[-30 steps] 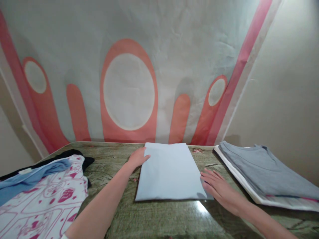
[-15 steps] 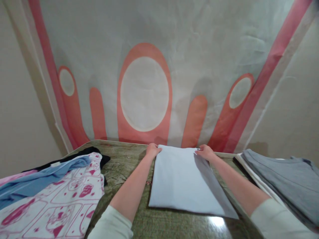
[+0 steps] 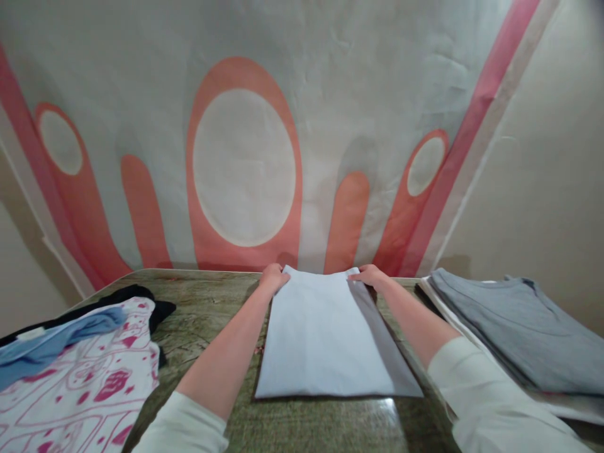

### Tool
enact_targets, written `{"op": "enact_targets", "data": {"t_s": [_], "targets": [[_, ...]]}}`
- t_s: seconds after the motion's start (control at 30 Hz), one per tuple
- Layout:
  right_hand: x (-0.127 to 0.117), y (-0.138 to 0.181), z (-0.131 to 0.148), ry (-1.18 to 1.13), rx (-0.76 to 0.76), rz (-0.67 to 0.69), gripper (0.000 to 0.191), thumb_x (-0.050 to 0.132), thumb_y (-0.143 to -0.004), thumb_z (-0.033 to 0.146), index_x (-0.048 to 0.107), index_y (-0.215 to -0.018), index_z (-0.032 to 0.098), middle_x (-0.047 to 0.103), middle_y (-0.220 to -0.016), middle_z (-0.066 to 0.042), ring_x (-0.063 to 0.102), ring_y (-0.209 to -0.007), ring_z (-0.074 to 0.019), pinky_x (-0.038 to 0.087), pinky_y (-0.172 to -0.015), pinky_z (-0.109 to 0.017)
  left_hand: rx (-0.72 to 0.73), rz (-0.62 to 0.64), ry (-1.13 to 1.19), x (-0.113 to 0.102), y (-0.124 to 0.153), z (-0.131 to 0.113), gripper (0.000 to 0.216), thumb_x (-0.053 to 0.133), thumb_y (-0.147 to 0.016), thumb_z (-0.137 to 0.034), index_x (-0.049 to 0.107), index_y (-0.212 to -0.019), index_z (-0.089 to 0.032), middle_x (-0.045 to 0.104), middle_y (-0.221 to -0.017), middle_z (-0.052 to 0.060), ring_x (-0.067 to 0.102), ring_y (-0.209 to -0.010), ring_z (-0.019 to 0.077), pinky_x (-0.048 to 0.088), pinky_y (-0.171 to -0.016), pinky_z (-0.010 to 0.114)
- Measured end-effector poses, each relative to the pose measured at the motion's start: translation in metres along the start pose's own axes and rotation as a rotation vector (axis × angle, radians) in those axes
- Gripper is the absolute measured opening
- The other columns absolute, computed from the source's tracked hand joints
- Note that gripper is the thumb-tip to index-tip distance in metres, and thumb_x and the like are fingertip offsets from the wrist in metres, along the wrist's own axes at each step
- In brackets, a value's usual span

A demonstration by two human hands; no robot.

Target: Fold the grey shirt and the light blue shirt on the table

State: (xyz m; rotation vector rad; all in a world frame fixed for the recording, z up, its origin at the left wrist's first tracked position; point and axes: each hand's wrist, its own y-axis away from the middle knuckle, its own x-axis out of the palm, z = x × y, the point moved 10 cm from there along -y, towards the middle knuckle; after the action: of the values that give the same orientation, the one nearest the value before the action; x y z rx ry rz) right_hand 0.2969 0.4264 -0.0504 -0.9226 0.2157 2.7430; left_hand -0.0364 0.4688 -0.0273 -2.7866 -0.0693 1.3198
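A light grey-white garment (image 3: 325,340), folded into a neat rectangle, lies on the table between my forearms. What kind of garment it is does not show, though it may be a shirt. My left hand (image 3: 274,277) pinches its far left corner. At the far right corner my right hand (image 3: 370,275) grips the cloth the same way. The far edge sags slightly between the two hands and looks a little lifted, while the near edge rests on the wood. A shadow falls along the garment's right side.
On the left lie loose clothes: a white garment with pink prints (image 3: 113,371), a blue one (image 3: 70,343) and a black one (image 3: 163,311). A stack of folded shirts, a grey shirt (image 3: 509,327) on top, stands on the right of the wood-patterned table (image 3: 207,314). A printed sheet (image 3: 321,126) hangs behind.
The view has turned a little to the right, so everything sits further left. Both hands keep their hold on the far corners, and the garment's far edge now dips in the middle.
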Motion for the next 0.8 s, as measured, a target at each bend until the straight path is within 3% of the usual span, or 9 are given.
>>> {"op": "enact_targets", "data": {"t_s": [0.1, 0.23, 0.33, 0.43, 0.57, 0.7, 0.8], "targets": [[-0.001, 0.003, 0.007, -0.084, -0.005, 0.035, 0.02, 0.073, -0.06, 0.026, 0.066, -0.071, 0.011, 0.061, -0.053, 0.0, 0.056, -0.054, -0.0138, 0.042, -0.049, -0.021, 0.002, 0.032, 0.164, 0.004, 0.01, -0.012, 0.017, 0.058, -0.069, -0.022, 0.063, -0.081, -0.012, 0.068, -0.086, 0.01, 0.062, -0.089, 0.0231, 0.046, -0.067, 0.024], [-0.006, 0.015, 0.021, -0.204, -0.044, 0.08, 0.018, 0.067, -0.068, 0.026, 0.066, -0.077, 0.01, 0.061, -0.053, -0.001, 0.057, -0.052, -0.0143, 0.044, -0.051, -0.023, -0.031, 0.194, 0.419, 0.016, 0.023, -0.03, 0.018, 0.048, -0.076, -0.016, 0.063, -0.085, -0.008, 0.068, -0.079, 0.011, 0.065, -0.072, 0.0204, 0.049, -0.058, 0.025], [-0.011, 0.029, 0.037, -0.313, -0.097, 0.13, 0.019, 0.059, -0.077, 0.024, 0.064, -0.086, 0.009, 0.065, -0.059, -0.003, 0.06, -0.055, -0.0154, 0.047, -0.054, -0.025, -0.021, 0.281, 0.589, 0.012, 0.035, -0.05, 0.021, 0.047, -0.079, -0.012, 0.061, -0.094, -0.007, 0.069, -0.081, 0.011, 0.066, -0.075, 0.0193, 0.052, -0.062, 0.026], [-0.024, 0.05, 0.06, -0.424, -0.166, 0.179, 0.02, 0.054, -0.081, 0.024, 0.061, -0.094, 0.01, 0.068, -0.07, -0.007, 0.064, -0.064, -0.0174, 0.05, -0.062, -0.027, 0.025, 0.352, 0.708, -0.007, 0.052, -0.076, 0.021, 0.049, -0.082, -0.014, 0.061, -0.098, -0.007, 0.069, -0.085, 0.011, 0.066, -0.082, 0.019, 0.053, -0.069, 0.027], [-0.062, 0.092, 0.09, -0.558, -0.27, 0.23, 0.022, 0.054, -0.082, 0.026, 0.059, -0.098, 0.013, 0.069, -0.086, -0.01, 0.065, -0.076, -0.0185, 0.051, -0.073, -0.031, 0.129, 0.512, 0.913, -0.044, 0.089, -0.117, 0.022, 0.062, -0.079, -0.024, 0.062, -0.096, -0.01, 0.069, -0.085, 0.009, 0.065, -0.08, 0.0197, 0.052, -0.075, 0.032], [-0.107, 0.16, 0.112, -0.669, -0.398, 0.31, 0.029, 0.057, -0.079, 0.033, 0.059, -0.102, 0.016, 0.068, -0.095, -0.009, 0.065, -0.083, -0.019, 0.049, -0.08, -0.035, 0.238, 0.632, 1.041, -0.091, 0.149, -0.149, 0.028, 0.065, -0.077, -0.027, 0.06, -0.1, -0.012, 0.067, -0.091, 0.008, 0.064, -0.079, 0.0179, 0.051, -0.076, 0.032], [-0.14, 0.221, 0.112, -0.614, -0.447, 0.272, 0.038, 0.059, -0.076, 0.04, 0.059, -0.107, 0.019, 0.067, -0.1, -0.008, 0.064, -0.088, -0.0214, 0.048, -0.083, -0.038, 0.284, 0.669, 1.026, -0.116, 0.209, -0.156, 0.031, 0.065, -0.077, -0.031, 0.06, -0.101, -0.013, 0.066, -0.093, 0.009, 0.064, -0.079, 0.0182, 0.05, -0.075, 0.03]]}}
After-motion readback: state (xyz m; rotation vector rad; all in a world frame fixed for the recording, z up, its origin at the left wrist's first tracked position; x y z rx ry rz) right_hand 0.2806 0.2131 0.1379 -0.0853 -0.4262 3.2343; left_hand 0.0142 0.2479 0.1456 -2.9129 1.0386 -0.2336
